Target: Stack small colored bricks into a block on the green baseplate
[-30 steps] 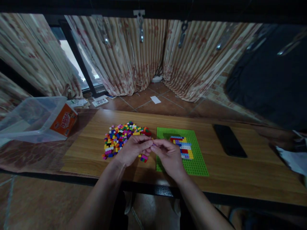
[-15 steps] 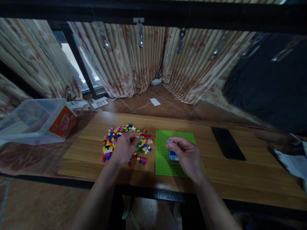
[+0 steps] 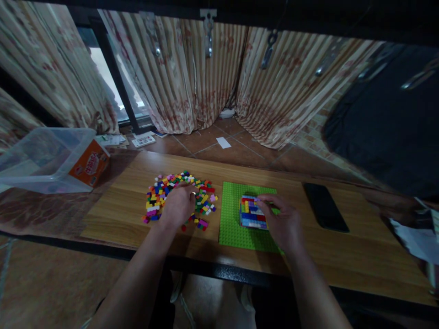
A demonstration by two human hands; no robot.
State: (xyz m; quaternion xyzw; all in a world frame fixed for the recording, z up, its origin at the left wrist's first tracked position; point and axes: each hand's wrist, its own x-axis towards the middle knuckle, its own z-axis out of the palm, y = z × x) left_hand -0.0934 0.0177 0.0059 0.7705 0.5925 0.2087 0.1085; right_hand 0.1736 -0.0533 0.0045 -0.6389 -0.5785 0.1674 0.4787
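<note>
On the green baseplate [image 3: 229,219] stands a low block of building bricks [image 3: 252,219] in layered red, yellow, blue and light colours. My right hand [image 3: 284,224] comes in from the right, thumb and fingers pinched on a small purple brick [image 3: 257,200] at the block's upper edge. Whether that brick is seated there cannot be made out. Over the heap of loose coloured bricks [image 3: 156,201], my left hand [image 3: 179,204] has its fingers drawn together. What lies between those fingertips, if anything, is too small to tell.
A black phone [image 3: 325,206] lies on the wooden table [image 3: 116,196] right of the baseplate. At the far left is a clear plastic bin [image 3: 51,171] with an orange label. Metal clips [image 3: 208,39] hang from a dark bar, with striped curtains [image 3: 219,77] behind.
My right hand has brought the purple brick down and right to the block, which now shows more fully. My left hand stays over the heap, its fingers drawn closer together. The view shifts slightly.
</note>
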